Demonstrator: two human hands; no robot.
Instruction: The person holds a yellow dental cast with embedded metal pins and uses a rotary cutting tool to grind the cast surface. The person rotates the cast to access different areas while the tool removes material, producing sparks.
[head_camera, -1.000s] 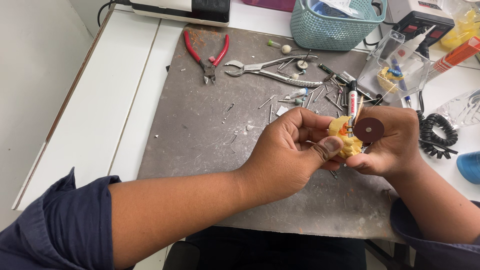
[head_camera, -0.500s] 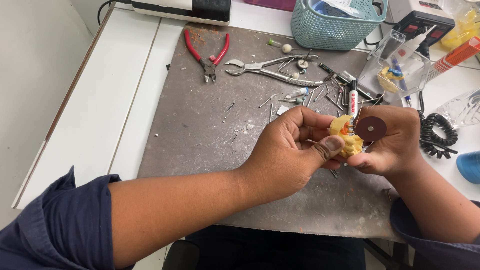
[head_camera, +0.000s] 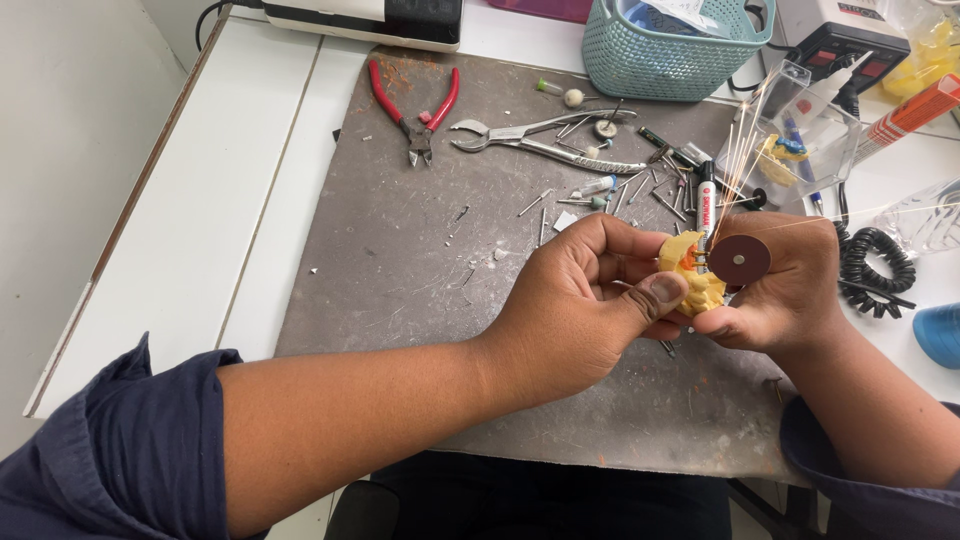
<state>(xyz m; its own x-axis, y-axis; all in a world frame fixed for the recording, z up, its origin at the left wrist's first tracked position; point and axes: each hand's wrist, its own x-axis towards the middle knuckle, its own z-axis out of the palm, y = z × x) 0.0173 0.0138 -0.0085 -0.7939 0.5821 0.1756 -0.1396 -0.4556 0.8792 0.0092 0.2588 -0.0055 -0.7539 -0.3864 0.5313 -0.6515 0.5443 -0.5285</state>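
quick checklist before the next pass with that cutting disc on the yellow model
1. Left hand grips the yellow dental model firmly: ok.
2. Right hand holds the disc tool: ok; the handpiece itself is hidden.
3. Brown cutting disc at the model: ok, sparks are flying.
4. Left thumb away from the disc: not ok, close.
5. Eye protection: cannot tell.
6. Grey mat free of loose burs: not ok.

Free room: bare grey mat (head_camera: 400, 270) toward the table's left edge, and the white table (head_camera: 200, 200) strip beside it. Obstacles: red pliers (head_camera: 415, 110), steel forceps (head_camera: 540, 145) and scattered burs (head_camera: 600, 190) mid-far; teal basket (head_camera: 670, 50) at far edge; coiled black cord (head_camera: 870, 270) right.
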